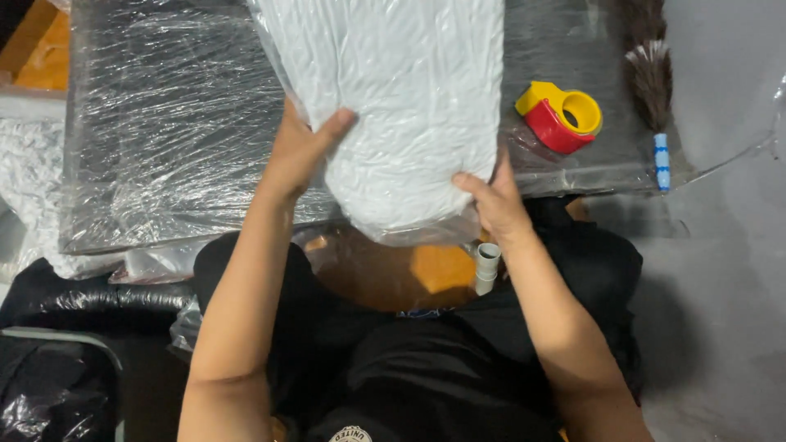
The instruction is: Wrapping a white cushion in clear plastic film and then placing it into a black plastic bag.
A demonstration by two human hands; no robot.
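Both forearms bare, reaching forward and up from lower edge of view, elbows bent. Left hand [299, 151] upright, thumb spread to right, fingers wrapped out of sight. Right hand [493, 200] opposite, thumb pointing left, palm turned inward. Hands well apart, at nearly level height.

crinkled white padding in glossy clear bag [409, 106], film-wrapped shiny table [172, 123], glossy plastic tape dispenser [559, 116]

A table [164, 123] wrapped in shiny clear plastic film stood on a grey floor [720, 286], under even light.
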